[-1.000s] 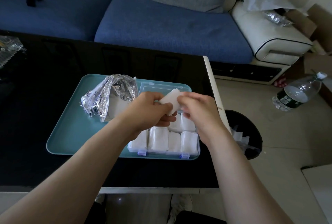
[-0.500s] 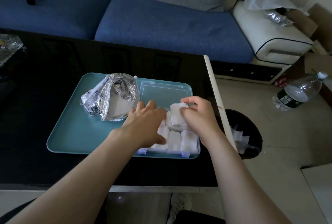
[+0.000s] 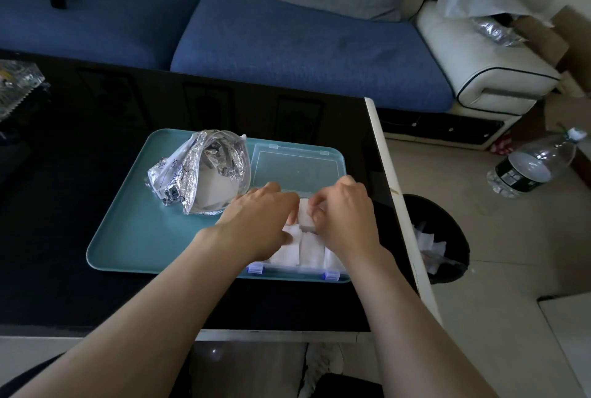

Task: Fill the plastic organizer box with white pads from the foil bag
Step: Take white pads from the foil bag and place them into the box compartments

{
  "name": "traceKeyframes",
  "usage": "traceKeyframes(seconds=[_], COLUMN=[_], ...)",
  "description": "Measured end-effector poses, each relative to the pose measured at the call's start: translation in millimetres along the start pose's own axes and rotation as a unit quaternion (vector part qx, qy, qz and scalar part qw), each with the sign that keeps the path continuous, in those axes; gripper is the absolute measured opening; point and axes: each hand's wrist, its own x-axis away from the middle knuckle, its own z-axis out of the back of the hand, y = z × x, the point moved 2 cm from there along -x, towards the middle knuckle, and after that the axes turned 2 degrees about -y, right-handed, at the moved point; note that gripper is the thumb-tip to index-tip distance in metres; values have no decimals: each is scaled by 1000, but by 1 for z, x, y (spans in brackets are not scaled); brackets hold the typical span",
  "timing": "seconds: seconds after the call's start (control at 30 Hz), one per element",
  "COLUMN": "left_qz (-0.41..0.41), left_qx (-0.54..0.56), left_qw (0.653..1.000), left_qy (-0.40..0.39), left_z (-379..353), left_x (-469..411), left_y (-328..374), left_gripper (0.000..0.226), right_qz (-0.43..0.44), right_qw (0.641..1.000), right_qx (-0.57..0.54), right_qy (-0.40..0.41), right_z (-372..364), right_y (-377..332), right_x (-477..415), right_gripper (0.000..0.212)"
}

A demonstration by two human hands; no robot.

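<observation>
By box (image 3: 292, 270) edge: R fingers (image 3: 316, 206), pad (image 3: 303, 209)

On the tray (image 3: 134, 231) — foil bag (image 3: 204, 174) left of organizer box (image 3: 294, 169).

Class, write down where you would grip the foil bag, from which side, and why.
Probably pinch the foil bag by its raised, crumpled left ridge, coming from above-left. That fold stands clear of the tray, while the organizer box, the left hand and the right hand pinching a white pad crowd its right side.
</observation>
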Motion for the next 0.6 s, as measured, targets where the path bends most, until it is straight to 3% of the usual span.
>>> traceKeyframes(seconds=[0.07,0.2,0.33,0.43,0.6], left_qz=[0,-3,-7,-10,-23], left_qx=[6,4,15,5,22], left_qw=[1000,999,999,998,995], left_qy=[23,38,48,68,92], left_z=[2,2,3,2,0], left_x=[1,2,2,1,-1], left_y=[-1,-2,-4,-4,-9], left_gripper=[18,17,9,4,18], right_qz=[0,-4,-21,-53,-34], right_qw=[998,990,994,994,998], right_qx=[47,48,13,-26,-7], right_qy=[-42,-132,-109,-89,-60], right_z=[6,16,9,3,4], right_y=[-5,-12,-11,-7,-15], right_x=[-1,2,2,0,-4], right_gripper=[17,35,43,38,11])
